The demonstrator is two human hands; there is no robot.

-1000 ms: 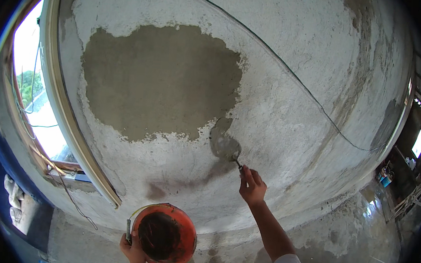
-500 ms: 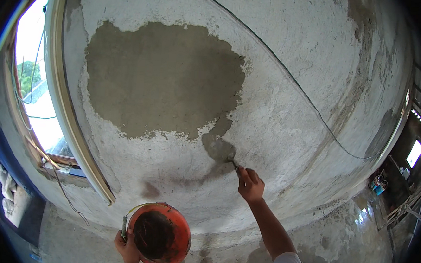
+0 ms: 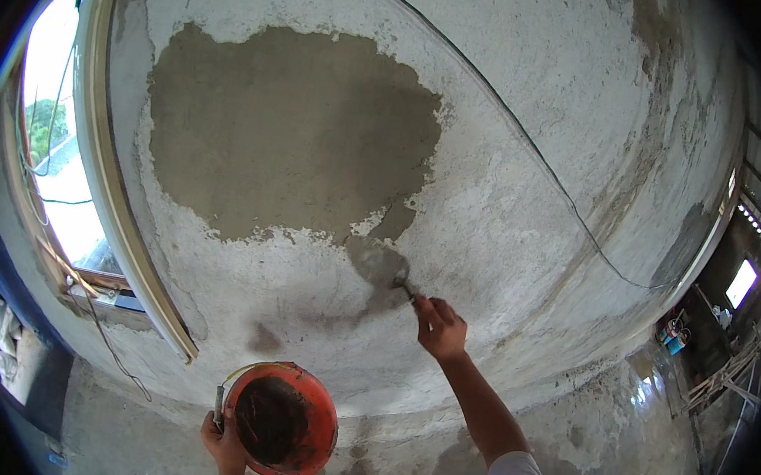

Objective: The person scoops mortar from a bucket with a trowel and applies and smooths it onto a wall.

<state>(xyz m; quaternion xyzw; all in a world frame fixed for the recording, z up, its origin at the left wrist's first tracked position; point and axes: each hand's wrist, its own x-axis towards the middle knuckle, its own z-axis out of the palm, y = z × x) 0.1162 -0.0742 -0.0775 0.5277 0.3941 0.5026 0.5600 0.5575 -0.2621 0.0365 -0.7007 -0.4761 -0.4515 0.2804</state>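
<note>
My right hand (image 3: 442, 328) is closed round the handle of a trowel (image 3: 382, 266). The grey blade lies against the wall at the lower edge of a large patch of darker wet mortar (image 3: 291, 136), beside a short tongue of mortar running down from it. At lower left, my left hand (image 3: 224, 444) grips an orange bucket (image 3: 326, 421) at its left side, by the rim and the handle's grip. Dark grey mortar (image 3: 272, 420) shows inside the bucket, which is tilted with its mouth toward me.
A cable (image 3: 526, 133) runs slantwise down the rough pale wall (image 3: 520, 237). To the left is a window with a wooden frame (image 3: 129, 213) and loose wires. Farther right, small buckets (image 3: 675, 336) and wooden sticks (image 3: 729, 372) stand on the floor.
The trowel and my right hand have moved slightly left and up in the picture. The whole view has shifted a little too; both hands keep their hold.
</note>
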